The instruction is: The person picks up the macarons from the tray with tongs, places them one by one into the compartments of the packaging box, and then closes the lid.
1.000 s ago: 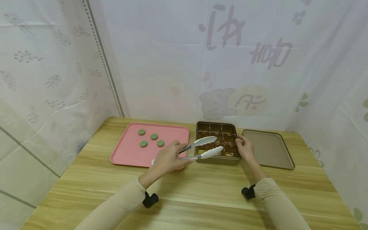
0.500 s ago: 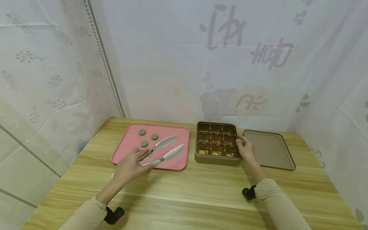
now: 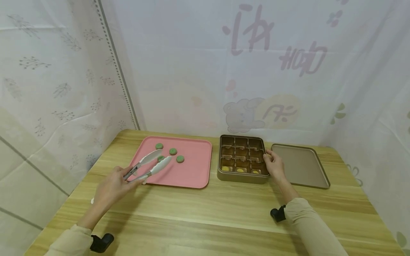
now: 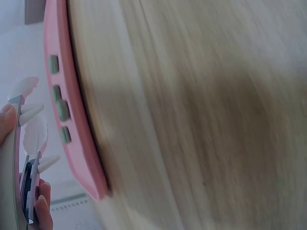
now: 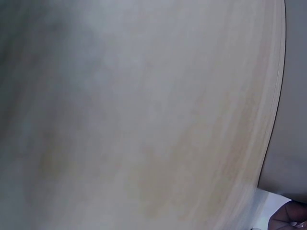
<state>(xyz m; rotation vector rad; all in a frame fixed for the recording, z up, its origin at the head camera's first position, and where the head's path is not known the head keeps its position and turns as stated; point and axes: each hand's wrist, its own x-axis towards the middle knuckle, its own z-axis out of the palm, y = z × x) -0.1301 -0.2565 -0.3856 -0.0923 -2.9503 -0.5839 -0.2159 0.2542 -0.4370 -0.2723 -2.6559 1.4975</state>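
Between the thumb and fingers of my left hand (image 3: 113, 186) is a pair of tongs (image 3: 148, 167) with white scalloped tips, spread apart with nothing between them. The tips hover over the left part of a pink tray (image 3: 192, 177). Several green round cookies (image 3: 180, 159) lie on that tray, one partly hidden behind the tongs. My right hand (image 3: 274, 166) grips the right rim of a bronze square tin (image 3: 243, 177). Brown compartments divide the tin inside, and yellow pieces (image 3: 240, 170) lie in its front row.
A flat bronze lid (image 3: 301, 165) lies right of the tin, close to my right hand. Everything rests on a wooden table (image 3: 205, 217). A patterned curtain (image 3: 179, 71) hangs behind the table's back edge.
My left hand has swung leftward with the tongs, from over the tin across to the left part of the tray. My right hand has stayed at the tin's rim.
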